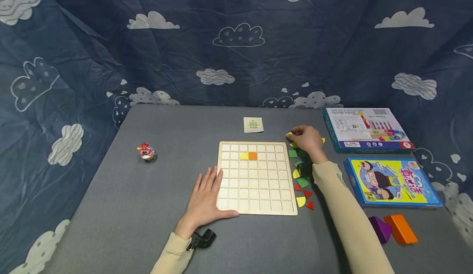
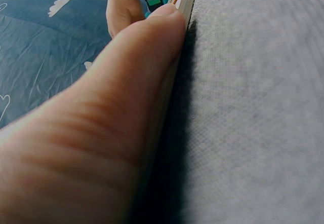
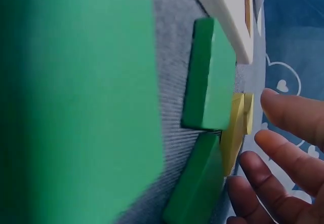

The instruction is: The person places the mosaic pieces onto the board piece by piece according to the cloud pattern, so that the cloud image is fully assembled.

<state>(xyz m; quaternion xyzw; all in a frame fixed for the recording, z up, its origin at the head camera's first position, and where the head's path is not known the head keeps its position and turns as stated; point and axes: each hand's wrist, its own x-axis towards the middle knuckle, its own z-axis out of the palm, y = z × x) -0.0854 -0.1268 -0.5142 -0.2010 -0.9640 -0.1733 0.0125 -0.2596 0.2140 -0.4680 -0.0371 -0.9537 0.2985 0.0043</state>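
A wooden grid board [image 1: 264,183] lies on the table, with a yellow piece [image 1: 244,156] and an orange square [image 1: 253,156] side by side in its upper part. My left hand [image 1: 206,202] rests at the board's lower left corner, fingers straight along the left side and thumb against the front edge. Beyond the board's far right corner, my right hand [image 1: 307,139] reaches down to the yellow pieces [image 1: 289,133]. In the right wrist view its fingers are apart and loosely bent beside a yellow piece [image 3: 233,133]; nothing shows between them. Green blocks [image 3: 217,82] lie nearby.
Green, yellow and red pieces [image 1: 307,193] line the board's right side. A small pattern card [image 1: 253,125] lies behind it. Two boxes [image 1: 369,130], a purple block [image 1: 380,229] and an orange block [image 1: 400,229] sit at right. A small figurine [image 1: 146,152] stands at left.
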